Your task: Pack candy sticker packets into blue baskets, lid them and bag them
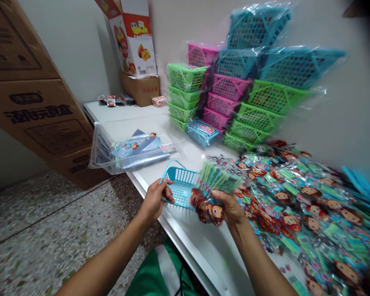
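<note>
A small blue plastic basket [182, 187], its thin handle tilted up at the far left, is in front of me by the table's near edge. My left hand [157, 198] is closed at the basket's left rim, fingers curled around it. My right hand [230, 204] grips a bundle of clear-bagged items with cartoon heads and green strips [214, 185]. The bundle hangs over the basket's right side, heads downward, hiding that part of it. To the right spreads a large heap of similar bagged items [283, 197].
Stacked green baskets [186, 84], pink baskets [223, 102] and large blue baskets [259, 26], wrapped in clear film, stand along the wall. A clear plastic tray [111, 164] holds bluish packets. Cardboard boxes [33, 107] rise at the left, and a printed carton [135, 39] sits at the back.
</note>
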Tool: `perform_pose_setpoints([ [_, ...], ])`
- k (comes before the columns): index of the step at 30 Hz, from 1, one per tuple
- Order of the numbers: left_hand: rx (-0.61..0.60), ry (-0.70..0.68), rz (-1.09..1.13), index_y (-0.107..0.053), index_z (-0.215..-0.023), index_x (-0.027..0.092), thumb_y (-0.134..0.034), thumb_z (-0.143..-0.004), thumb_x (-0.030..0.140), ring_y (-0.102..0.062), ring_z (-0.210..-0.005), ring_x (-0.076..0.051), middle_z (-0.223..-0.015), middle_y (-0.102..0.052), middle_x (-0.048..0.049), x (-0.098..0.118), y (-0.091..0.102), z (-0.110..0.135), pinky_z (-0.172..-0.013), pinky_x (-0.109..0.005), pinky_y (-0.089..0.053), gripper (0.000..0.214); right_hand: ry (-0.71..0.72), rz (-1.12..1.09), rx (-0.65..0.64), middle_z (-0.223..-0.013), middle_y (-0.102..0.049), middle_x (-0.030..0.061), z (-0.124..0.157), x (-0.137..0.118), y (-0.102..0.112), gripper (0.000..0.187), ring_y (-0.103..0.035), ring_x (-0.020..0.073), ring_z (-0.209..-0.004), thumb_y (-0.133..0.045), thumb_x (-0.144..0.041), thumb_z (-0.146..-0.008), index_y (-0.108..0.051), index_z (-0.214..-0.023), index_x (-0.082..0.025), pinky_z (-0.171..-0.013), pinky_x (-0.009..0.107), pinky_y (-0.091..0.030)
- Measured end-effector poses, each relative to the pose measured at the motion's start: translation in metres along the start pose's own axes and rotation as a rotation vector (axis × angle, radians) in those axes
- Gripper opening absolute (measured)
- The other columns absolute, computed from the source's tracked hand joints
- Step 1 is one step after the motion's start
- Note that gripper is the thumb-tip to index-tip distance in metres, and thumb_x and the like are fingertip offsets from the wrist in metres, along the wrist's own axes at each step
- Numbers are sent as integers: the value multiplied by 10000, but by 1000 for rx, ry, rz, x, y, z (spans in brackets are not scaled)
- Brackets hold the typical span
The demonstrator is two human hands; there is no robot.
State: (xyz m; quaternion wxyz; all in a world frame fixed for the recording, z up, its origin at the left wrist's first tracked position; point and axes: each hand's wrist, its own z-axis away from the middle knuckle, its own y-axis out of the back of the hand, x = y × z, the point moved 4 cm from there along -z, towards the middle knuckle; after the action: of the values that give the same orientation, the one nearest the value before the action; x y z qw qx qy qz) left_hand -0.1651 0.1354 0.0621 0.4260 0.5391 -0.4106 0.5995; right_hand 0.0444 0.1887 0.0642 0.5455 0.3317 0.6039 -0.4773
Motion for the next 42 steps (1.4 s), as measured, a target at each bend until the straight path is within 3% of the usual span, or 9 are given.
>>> perform_pose_setpoints([
  [4,73,-52,-103,-646,-885,165,-535,-782,487,-528,-535,-145,-534,-486,32,5,19,-9,-568,-282,-464,356,32,-53,31,-831,-719,21,-17,-8,-1,409,-655,253,-918,-737,-321,-591,-659,-982,-231,-867,418,-500],
  [6,137,-131,-185,-679,-935,198,-609,-741,431,-586,-844,-205,-784,-613,-31,9,27,-10,-790,-340,-470,312,26,-44,14,-849,-720,22,-22,-7,-1,429,-657,245,-907,-752,-305,-586,-656,-996,-225,-868,411,-498],
  [9,145,-218,-221,-659,-1070,250,-625,-732,398,-407,-1237,-253,-1240,-552,-58,9,31,-17,-1042,-411,-305,371,12,-1,-24,-851,-720,37,-23,-1,-4,430,-657,240,-888,-767,-290,-592,-658,-998,-198,-858,405,-497],
  [15,39,-92,-41,-673,-1018,154,-546,-782,492,-595,-1023,-258,-979,-703,-92,-25,28,-33,-903,-382,-434,432,1,270,-88,-920,-707,50,-17,-2,-8,392,-637,239,-906,-743,-270,-624,-643,-986,-156,-840,401,-491],
  [25,151,-28,82,-623,-1071,163,-496,-834,472,-569,-1069,-223,-1078,-666,-74,-40,3,-9,-951,-340,-395,410,85,1872,-66,-919,-635,186,-6,19,-47,245,-651,280,-815,-474,-19,-779,-554,-1004,-73,-643,341,-494],
  [30,162,-30,90,-599,-1117,159,-479,-851,447,-556,-1079,-219,-1118,-647,-80,-40,-3,-6,-974,-350,-377,410,52,1938,-187,-1047,-604,228,-14,37,-53,518,-649,279,-855,-435,-27,-814,-375,-1328,-44,-651,339,-509],
  [35,191,-34,89,-628,-1055,159,-502,-833,448,-568,-1062,-218,-1101,-657,-74,-38,-3,-7,-962,-347,-388,386,-80,1722,-741,-1487,-177,240,-20,30,-38,1120,-475,359,-1186,-696,-242,-635,48,-1466,-137,-904,408,-443],
  [38,189,-40,90,-634,-1045,165,-504,-834,437,-575,-1060,-213,-1085,-666,-69,-39,-3,-8,-964,-342,-388,368,-37,1643,-827,-1478,-234,215,-22,16,-31,1060,-370,391,-1262,-686,-399,-644,-67,-1474,-171,-999,492,-327],
  [42,187,-32,85,-608,-1099,156,-478,-851,435,-569,-1068,-224,-1098,-660,-83,-42,-2,-9,-963,-363,-391,396,277,1627,-807,-1482,-240,188,-17,13,-39,821,-262,375,-1319,-591,-379,-741,-227,-1447,-171,-1054,528,-206],
])
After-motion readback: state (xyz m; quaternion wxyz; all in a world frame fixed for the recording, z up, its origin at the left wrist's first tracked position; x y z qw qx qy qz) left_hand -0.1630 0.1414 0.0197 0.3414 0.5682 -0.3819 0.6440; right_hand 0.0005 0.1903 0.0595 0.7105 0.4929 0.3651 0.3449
